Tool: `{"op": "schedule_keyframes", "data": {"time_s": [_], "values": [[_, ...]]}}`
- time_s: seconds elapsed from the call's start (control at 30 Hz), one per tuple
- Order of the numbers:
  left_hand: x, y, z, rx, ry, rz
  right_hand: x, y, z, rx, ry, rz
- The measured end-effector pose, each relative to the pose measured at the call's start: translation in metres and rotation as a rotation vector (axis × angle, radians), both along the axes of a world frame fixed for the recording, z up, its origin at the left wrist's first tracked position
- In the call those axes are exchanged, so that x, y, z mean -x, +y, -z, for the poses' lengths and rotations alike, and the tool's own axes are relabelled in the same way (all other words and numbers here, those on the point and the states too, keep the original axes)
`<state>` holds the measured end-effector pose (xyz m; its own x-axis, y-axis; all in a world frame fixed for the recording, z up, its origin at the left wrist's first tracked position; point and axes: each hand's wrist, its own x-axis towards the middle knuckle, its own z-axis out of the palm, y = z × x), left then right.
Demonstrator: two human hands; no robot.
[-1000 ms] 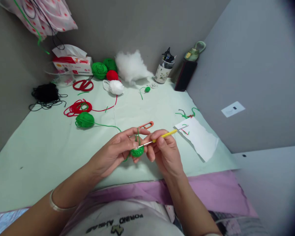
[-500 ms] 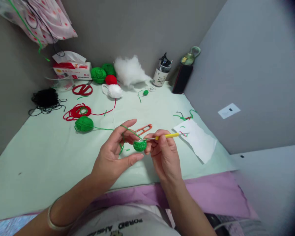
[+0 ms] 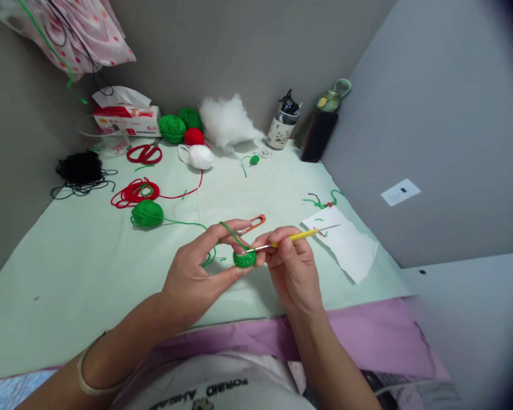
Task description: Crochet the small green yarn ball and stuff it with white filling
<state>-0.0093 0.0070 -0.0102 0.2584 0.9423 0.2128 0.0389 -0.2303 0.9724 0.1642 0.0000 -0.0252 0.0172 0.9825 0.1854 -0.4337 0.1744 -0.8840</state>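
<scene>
My left hand [image 3: 200, 267] grips a small, round green crochet piece [image 3: 244, 259] between thumb and fingers. Green yarn [image 3: 231, 232] passes over its raised index finger and trails left to a green yarn ball [image 3: 147, 213]. In my right hand [image 3: 291, 262] is a crochet hook with a yellow handle [image 3: 302, 234], held like a pencil. The hook's metal tip meets the upper edge of the green piece; whether it sits inside a stitch cannot be made out. Behind my left fingers lie orange thread snips [image 3: 256, 224], partly covered.
White paper [image 3: 344, 245] with yarn scraps lies to the right. Red scissors [image 3: 144, 154], black yarn [image 3: 80, 168], red yarn [image 3: 132, 193] and white stuffing [image 3: 228, 122] are farther back. A pen cup [image 3: 281, 130] and phone [image 3: 319, 136] stand near the wall.
My left thumb and fingers have closed onto the crochet piece, which sits slightly lower. The hook has tilted, its back end rising to the right. The index finger has moved right with the yarn.
</scene>
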Motion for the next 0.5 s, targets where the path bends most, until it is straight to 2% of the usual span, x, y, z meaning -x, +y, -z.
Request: {"op": "schedule_keyframes", "data": {"time_s": [0.17,0.5], "values": [[0.002,0.003,-0.007,0.022,0.056,0.052,-0.011,0.002,-0.001,-0.063,0.0,-0.103],[0.005,0.006,-0.009,0.022,0.11,0.109,-0.021,0.004,-0.001,-0.065,-0.069,-0.149]]}}
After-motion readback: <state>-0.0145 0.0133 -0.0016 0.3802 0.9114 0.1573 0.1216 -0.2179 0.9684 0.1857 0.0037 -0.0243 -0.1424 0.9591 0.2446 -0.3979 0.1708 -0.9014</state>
